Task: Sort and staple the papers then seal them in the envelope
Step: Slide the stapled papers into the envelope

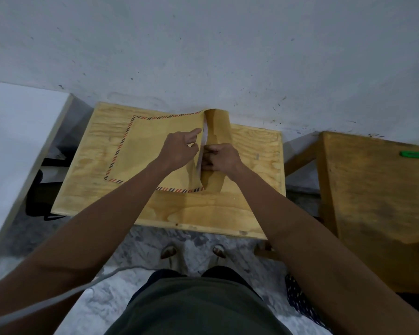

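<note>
Two bare forearms reached forward from the bottom corners over a marbled floor (140, 240), where the person's two sandalled feet (194, 252) stood just short of the near edge of a small plywood table (203, 213). A broad bare strip of that table lay between its near edge and the envelope (155, 146), and more bare wood showed to the right of the hands. The brown envelope lay flat near the middle of the table, striped trim running along its left and near edges, its mouth facing right. The left hand (177, 147) rested on the envelope's upper sheet at the mouth, fingers loosely bent, forefinger stretched toward the opening. The right hand (221, 157) was curled shut, pinching the papers (205, 135), whose white edge showed in the gap at the mouth. The flap (218, 126) stood raised beyond the right hand, its far end touching the wall (203, 56), which the table's far edge met. A second wooden table (373, 201) stood apart on the right, with a green object (416, 155) near its far edge.
</note>
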